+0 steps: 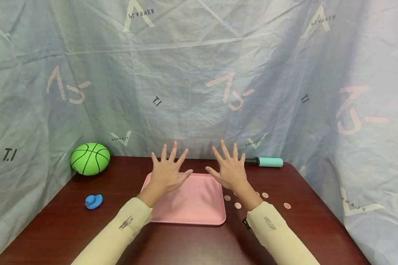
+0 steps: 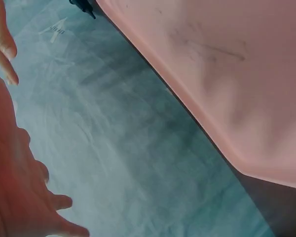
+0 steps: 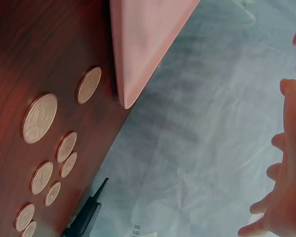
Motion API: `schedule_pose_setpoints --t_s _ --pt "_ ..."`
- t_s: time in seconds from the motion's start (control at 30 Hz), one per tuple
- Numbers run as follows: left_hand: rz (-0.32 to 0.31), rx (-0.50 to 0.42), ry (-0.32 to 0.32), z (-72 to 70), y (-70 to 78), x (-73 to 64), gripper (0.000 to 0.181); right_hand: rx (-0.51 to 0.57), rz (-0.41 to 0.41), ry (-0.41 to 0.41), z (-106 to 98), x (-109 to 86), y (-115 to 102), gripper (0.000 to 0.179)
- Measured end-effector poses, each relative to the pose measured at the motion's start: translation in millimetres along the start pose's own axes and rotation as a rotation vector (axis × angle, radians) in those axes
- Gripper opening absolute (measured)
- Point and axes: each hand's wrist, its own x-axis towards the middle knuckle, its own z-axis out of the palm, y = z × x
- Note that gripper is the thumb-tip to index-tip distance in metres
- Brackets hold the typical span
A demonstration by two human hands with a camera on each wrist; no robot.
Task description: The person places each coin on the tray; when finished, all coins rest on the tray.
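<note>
My left hand (image 1: 167, 173) is held up over the left part of a pink tray (image 1: 192, 217), fingers straight and spread, holding nothing. Above the tray's right edge, my right hand (image 1: 232, 172) is raised the same way with its fingers fanned out. In the left wrist view the left palm (image 2: 15, 168) shows at the left edge, apart from the tray. The right wrist view catches the right hand (image 3: 286, 182) at its right side. Several copper-coloured coins (image 3: 40, 118) lie on the table beside the tray, some partly hidden behind my right forearm in the head view.
A green ball (image 1: 90, 159) with basketball lines sits at the table's back left. Nearer stands a blue rubber duck (image 1: 94, 201). At the back right lies a hand pump (image 1: 270, 162) with a turquoise barrel and black nozzle end. Grey printed cloth (image 1: 185, 73) hangs around the dark table (image 1: 185, 246).
</note>
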Motion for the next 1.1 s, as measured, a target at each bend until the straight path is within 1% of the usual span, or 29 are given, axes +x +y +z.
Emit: schedule_pose_setpoints --t_s 0.1,0.23,0.33,0.43,0.5,0.53,0.63,0.67,0.73,0.8,0.9,1.03,1.1 --pt "-0.040 -0.073 -0.015 0.9 -7.3 -8.4 0.075 -0.009 0.004 -0.018 -2 -4.3 3 0.080" --pt "-0.094 -0.188 -0.008 3.8 -22.1 -22.5 0.072 -0.023 0.013 -0.036 -1 -11.5 12 0.077" --pt "-0.138 -0.303 0.003 6.7 -35.8 -34.2 0.068 0.040 0.029 -0.020 2 -19.1 21 0.071" --pt "-0.196 -0.396 -0.019 9.1 -50.7 -45.9 0.064 0.172 0.072 0.001 6 -28.5 29 0.057" --pt "-0.246 -0.434 -0.069 9.2 -61.0 -52.9 0.062 0.251 0.115 0.001 8 -33.9 34 0.046" --pt "-0.269 -0.451 -0.107 8.8 -65.9 -56.2 0.062 0.288 0.140 -0.008 9 -36.5 36 0.042" --pt "-0.304 -0.498 -0.242 6.3 -79.2 -63.4 0.062 0.382 0.204 -0.080 11 -42.7 44 0.032" --pt "-0.311 -0.508 -0.283 5.7 -83.1 -65.0 0.062 0.406 0.216 -0.113 11 -44.2 46 0.031" --pt "-0.306 -0.522 -0.339 6.6 -89.9 -67.9 0.062 0.471 0.236 -0.192 12 -47.7 51 0.028" --pt "-0.303 -0.524 -0.363 8.7 -95.5 -69.9 0.061 0.526 0.245 -0.260 15 -50.5 55 0.026" --pt "-0.295 -0.560 -0.367 15.1 -103.5 -71.5 0.059 0.555 0.235 -0.321 19 -53.3 58 0.023" --pt "-0.274 -0.637 -0.379 24.9 -111.9 -73.6 0.055 0.525 0.180 -0.356 24 -55.6 58 0.018" --pt "-0.270 -0.650 -0.389 29.2 -113.9 -75.7 0.055 0.534 0.160 -0.380 25 -57.2 57 0.017"
